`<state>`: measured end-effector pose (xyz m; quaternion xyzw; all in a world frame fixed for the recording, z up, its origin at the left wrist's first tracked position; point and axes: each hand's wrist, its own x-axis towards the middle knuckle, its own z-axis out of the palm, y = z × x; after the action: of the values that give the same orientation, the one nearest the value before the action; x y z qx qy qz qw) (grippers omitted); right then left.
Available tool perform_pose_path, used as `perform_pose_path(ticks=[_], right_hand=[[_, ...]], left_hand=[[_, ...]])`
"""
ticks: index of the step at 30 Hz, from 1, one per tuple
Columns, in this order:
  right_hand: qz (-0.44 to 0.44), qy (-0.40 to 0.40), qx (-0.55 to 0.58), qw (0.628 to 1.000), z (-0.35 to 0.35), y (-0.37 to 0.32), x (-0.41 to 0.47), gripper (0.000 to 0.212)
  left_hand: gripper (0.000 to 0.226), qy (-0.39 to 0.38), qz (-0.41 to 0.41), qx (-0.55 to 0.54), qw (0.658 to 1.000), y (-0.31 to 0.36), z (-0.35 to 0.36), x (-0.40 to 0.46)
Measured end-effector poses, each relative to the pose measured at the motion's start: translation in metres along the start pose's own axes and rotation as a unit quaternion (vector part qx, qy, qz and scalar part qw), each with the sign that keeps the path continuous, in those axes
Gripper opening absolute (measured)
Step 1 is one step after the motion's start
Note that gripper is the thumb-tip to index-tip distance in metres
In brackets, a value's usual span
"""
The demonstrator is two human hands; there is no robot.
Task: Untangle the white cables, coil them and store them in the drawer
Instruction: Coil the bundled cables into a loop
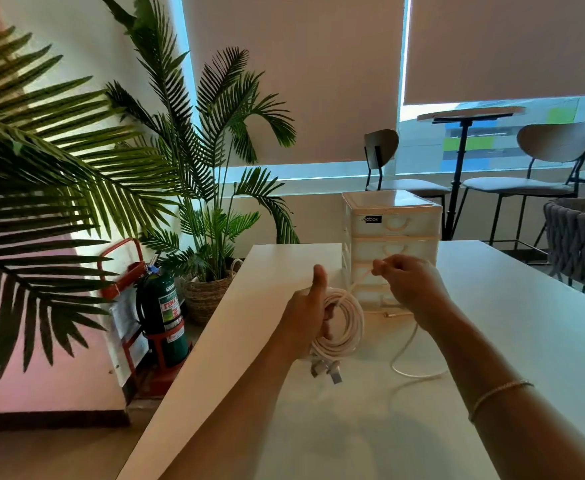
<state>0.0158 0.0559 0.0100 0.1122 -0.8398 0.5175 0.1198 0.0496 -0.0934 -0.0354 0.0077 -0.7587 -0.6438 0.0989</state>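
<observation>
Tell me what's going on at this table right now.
A person is winding a white cable into a coil. The left hand grips the coiled loops, thumb up, while the right hand pinches the free strand above it. A thinner white cable lies loose on the white table. The small white plastic drawer unit behind the hands has its visible drawers closed, so nothing is stored yet.

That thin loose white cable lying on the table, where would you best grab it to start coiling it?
Probably at the bare curved loop of the thin cable lying flat on the table, pinched from above. Nothing covers it there. Its far end runs behind the right hand, which pinches a strand, while the left hand grips the coiled cable.
</observation>
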Motion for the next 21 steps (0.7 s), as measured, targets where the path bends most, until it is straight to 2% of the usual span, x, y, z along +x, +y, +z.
perform_pose_path(ticks=[4,6,8,14,21], right_hand=[[0.052,-0.009,0.066,0.996,0.017,0.013,0.006,0.023],[0.072,-0.043,0.073,0.994,0.025,0.017,0.006,0.023],[0.094,-0.089,0.083,0.988,0.032,0.021,0.005,0.024],[0.170,-0.256,0.116,0.944,0.039,0.026,0.004,0.032],[0.206,-0.309,0.166,0.914,0.050,0.039,0.012,0.038]], left_hand=[[0.030,-0.106,0.018,-0.105,0.989,0.005,0.005,-0.004],[0.016,-0.120,0.026,-0.123,0.985,0.003,0.004,-0.002],[0.016,-0.120,0.029,-0.135,0.983,0.001,0.002,0.000],[0.013,-0.014,0.049,-0.170,0.984,-0.014,-0.005,0.009],[0.030,0.039,0.019,-0.142,0.989,-0.029,-0.008,0.023]])
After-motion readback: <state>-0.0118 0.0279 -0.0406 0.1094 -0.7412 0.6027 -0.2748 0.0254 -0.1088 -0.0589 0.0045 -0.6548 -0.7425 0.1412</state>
